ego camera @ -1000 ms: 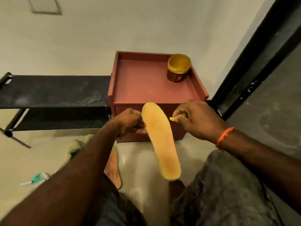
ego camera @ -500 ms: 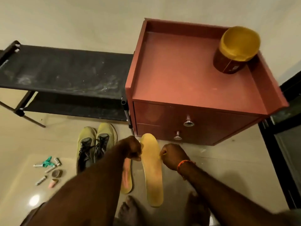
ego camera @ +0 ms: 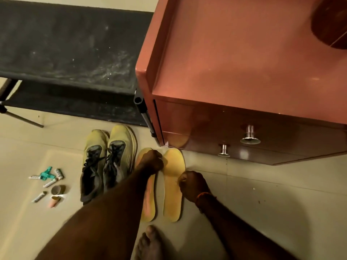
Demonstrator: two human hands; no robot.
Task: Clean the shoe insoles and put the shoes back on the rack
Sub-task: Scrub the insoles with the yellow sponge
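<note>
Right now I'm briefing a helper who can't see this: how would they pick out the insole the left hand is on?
Start at the red cabinet; on the floor below its front left corner two insoles lie side by side. The left hand holds the toe of the plain yellow insole, nearer the cabinet's knobs. Its neighbour, the orange-streaked insole, lies beside the yellow-green shoes.

The picture's edge is cutting off the brown jar, and the left arm is hiding part of one insole.

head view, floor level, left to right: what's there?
Small tubes and caps → pair of shoes → orange-backed insole with left hand over it → yellow insole → right hand.
</note>
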